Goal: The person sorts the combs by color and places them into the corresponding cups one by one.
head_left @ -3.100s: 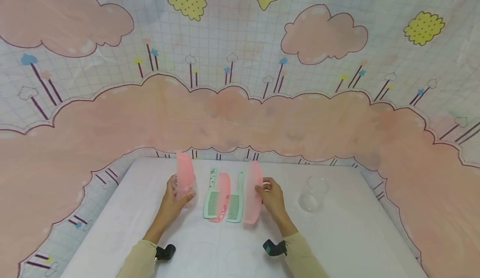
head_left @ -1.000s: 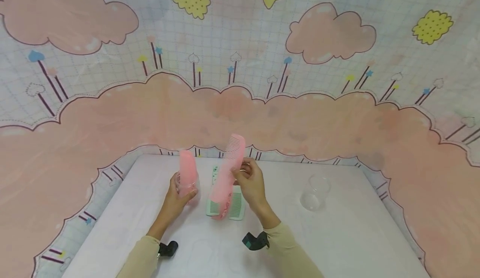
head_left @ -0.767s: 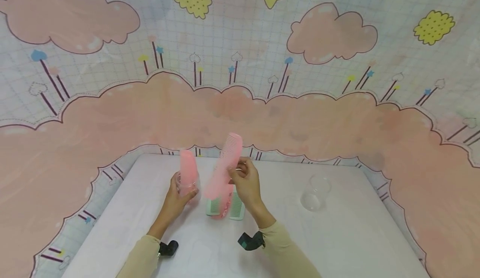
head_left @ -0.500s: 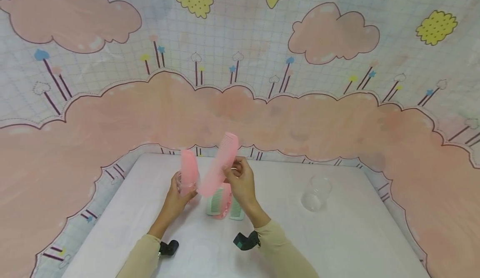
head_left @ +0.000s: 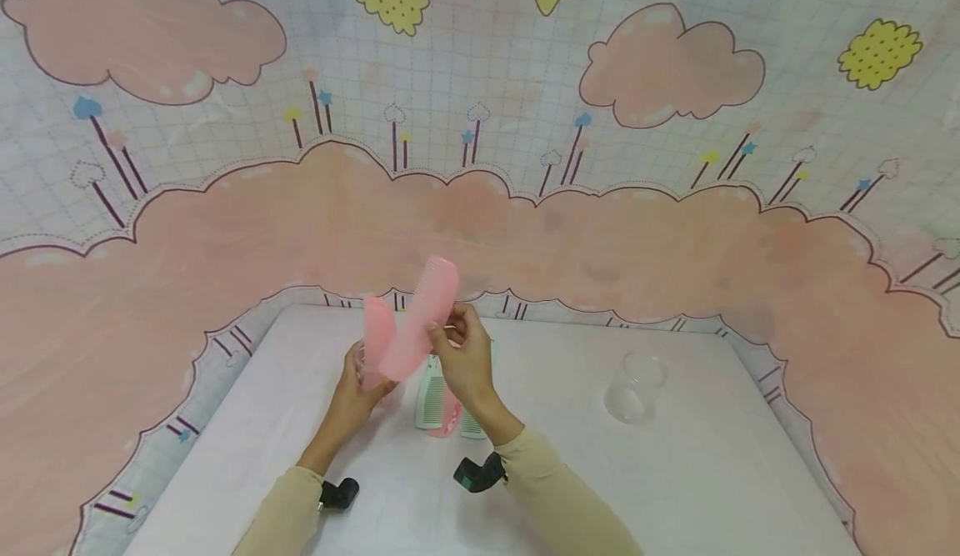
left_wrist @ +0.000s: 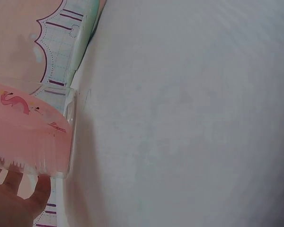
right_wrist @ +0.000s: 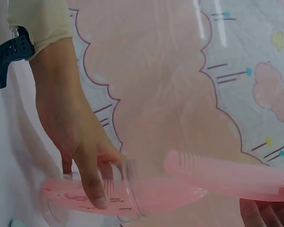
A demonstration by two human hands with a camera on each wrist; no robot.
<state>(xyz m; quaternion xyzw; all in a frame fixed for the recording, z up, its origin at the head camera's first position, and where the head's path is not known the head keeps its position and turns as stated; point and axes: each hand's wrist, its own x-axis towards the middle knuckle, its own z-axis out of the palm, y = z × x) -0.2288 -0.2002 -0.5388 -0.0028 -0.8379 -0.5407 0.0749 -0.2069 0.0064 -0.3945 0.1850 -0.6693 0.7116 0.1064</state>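
Note:
A clear plastic cup (right_wrist: pixel 132 189) is gripped by my left hand (head_left: pixel 351 398), with the thumb on its near side. One pink comb (head_left: pixel 378 323) stands in this cup and sticks out above the rim; a flamingo print shows on it in the left wrist view. My right hand (head_left: pixel 468 364) pinches a second pink comb (head_left: pixel 433 306) by its edge. That comb is tilted, its lower end in front of the cup's mouth in the head view. Below the right hand, a green comb (head_left: pixel 431 403), a pink comb (head_left: pixel 452 418) and another green comb (head_left: pixel 472 428), partly hidden, lie on the table.
A second clear cup (head_left: pixel 626 403) stands at the right on the white table (head_left: pixel 675 473). Behind the table hangs a patterned cloth (head_left: pixel 540 247) with clouds. Black wrist cameras stick out beside both sleeves.
My right hand has picked up the second pink comb from the right of the row, tilted it, and carried it left and up toward the cup. My left hand stays on the cup.

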